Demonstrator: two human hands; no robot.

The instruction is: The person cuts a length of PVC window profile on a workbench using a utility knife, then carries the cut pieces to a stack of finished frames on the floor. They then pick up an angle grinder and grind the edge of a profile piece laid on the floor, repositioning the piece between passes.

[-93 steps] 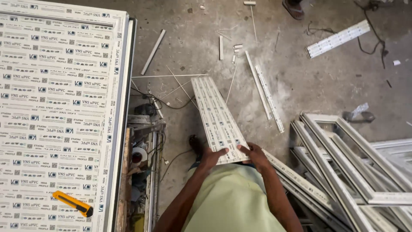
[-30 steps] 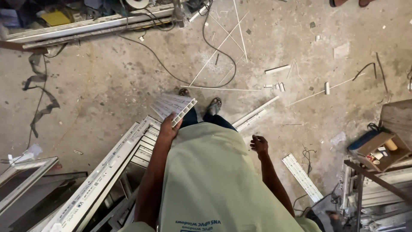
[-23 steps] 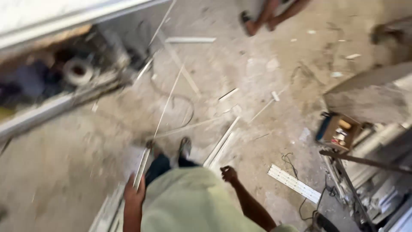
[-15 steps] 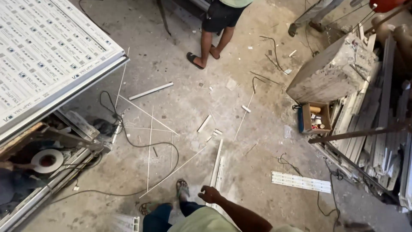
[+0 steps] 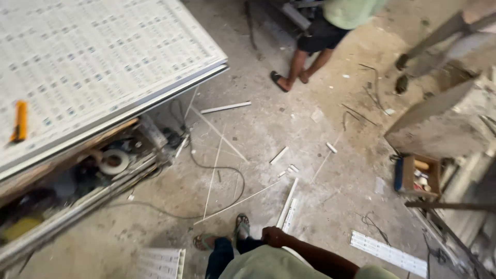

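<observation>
Near the bottom edge, the right hand (image 5: 274, 236) hangs loosely curled and holds nothing. Just beyond it, a white profile strip (image 5: 287, 210) lies on the concrete floor (image 5: 310, 129). At the far left of the hand, a white ribbed panel (image 5: 161, 262) shows; the left hand is out of view.

Beside the large white panel covered in rows of small dark print (image 5: 98, 57) — an orange utility knife (image 5: 19, 121) on it — spreads grey concrete floor (image 5: 289, 129). Near that panel's lower edge sits a white tape roll (image 5: 113, 161); farther off, a brown cardboard box (image 5: 421, 175).
</observation>
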